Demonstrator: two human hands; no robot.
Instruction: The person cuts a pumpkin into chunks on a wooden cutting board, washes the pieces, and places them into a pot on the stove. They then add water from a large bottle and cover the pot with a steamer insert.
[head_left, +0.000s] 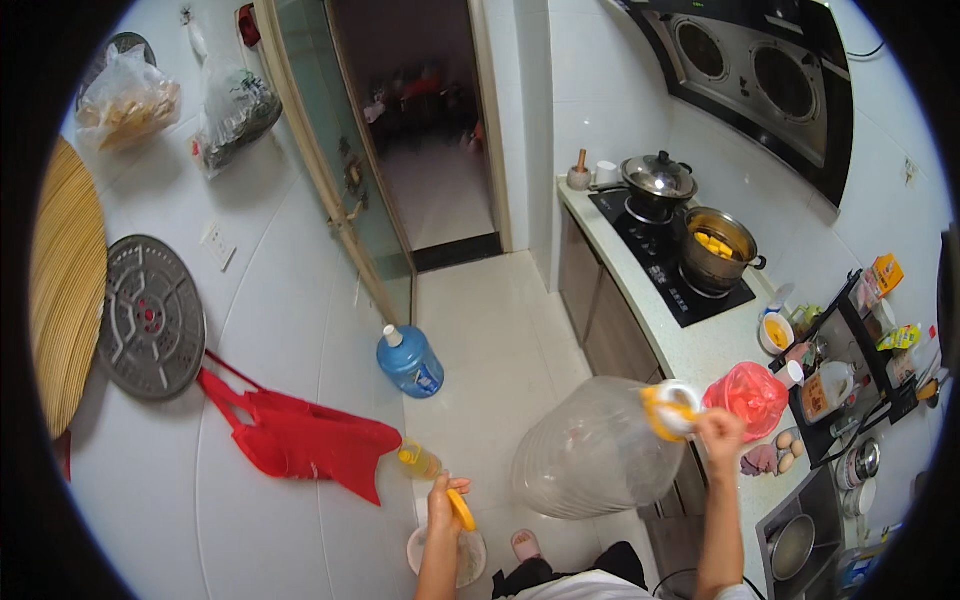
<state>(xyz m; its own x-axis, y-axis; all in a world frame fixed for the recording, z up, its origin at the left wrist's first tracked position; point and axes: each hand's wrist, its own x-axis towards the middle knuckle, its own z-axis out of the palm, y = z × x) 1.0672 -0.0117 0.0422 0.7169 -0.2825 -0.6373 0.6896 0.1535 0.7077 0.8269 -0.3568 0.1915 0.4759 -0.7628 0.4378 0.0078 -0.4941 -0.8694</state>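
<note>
My right hand (721, 435) grips the yellow handle at the neck of a large clear plastic jug (592, 454). The jug is tilted, its white-rimmed mouth towards the counter. It looks see-through, with no contents that I can make out. In my left hand (442, 501) is a round yellow lid (461, 511), held by its edge. Just beyond that hand stands a bottle of yellow liquid (418, 459) with a yellow cap. Below the same hand, a pale round bin (472, 574) is partly covered by my forearm.
A blue water-cooler bottle (411, 364) stands by the glass door (322, 127). On the right counter (675, 315) are a pot with yellow chunks (718, 255), a lidded pan (660, 180), a red plastic bag (746, 397), several eggs (786, 450) and a sink (817, 517). A red apron (315, 435) hangs left.
</note>
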